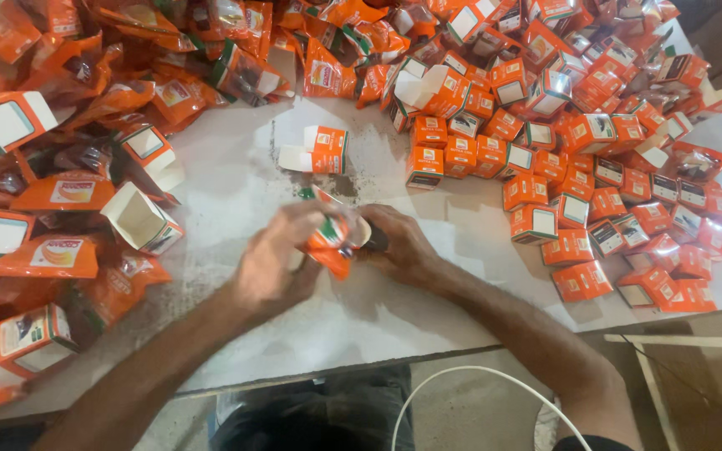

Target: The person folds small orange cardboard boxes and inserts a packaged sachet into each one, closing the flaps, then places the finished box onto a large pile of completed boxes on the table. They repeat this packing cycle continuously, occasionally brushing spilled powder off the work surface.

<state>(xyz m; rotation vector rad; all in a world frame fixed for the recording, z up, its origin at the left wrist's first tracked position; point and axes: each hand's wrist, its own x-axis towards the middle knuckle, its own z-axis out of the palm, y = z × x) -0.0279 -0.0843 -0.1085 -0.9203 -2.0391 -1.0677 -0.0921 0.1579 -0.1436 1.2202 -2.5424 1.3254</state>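
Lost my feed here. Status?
Left hand and right hand both grip one orange pouch. Open orange carton just beyond. Nothing between.

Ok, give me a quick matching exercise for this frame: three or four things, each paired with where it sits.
1. orange pouch
2. open small box
3. pile of closed small boxes
4. white cable

a. below the table edge
b. on the table's right side
c. between left hand and right hand
d. alone on the white table, beyond the hands

Pairs: 1-c, 2-d, 3-b, 4-a
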